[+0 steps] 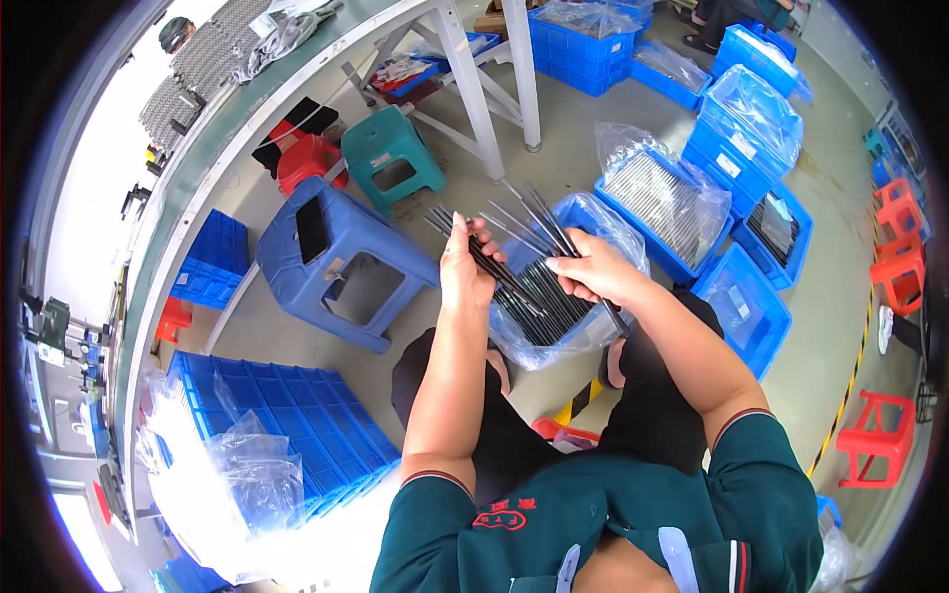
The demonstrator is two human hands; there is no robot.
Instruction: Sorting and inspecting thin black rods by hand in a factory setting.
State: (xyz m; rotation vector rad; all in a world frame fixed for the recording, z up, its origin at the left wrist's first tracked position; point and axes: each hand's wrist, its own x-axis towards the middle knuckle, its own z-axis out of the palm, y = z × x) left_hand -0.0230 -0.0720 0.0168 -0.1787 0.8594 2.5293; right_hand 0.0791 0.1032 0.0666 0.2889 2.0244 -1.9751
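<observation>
My left hand (465, 267) grips a bundle of thin dark metal rods (494, 259) that fan out to the upper left. My right hand (591, 267) holds another bunch of thin rods (539, 219), their tips splaying up and left above the hand. Both hands hover over a blue plastic bin (583, 212) lined with a clear bag and filled with more dark rods (542, 308). The bin sits on the floor between my knees.
A blue stool (341, 262) stands left of the bin, a green stool (390, 158) and a red stool (308, 158) behind it. Several blue bins (736, 163) with bagged rods lie to the right. Stacked blue crates (287, 420) sit lower left. A long workbench (213, 148) runs along the left.
</observation>
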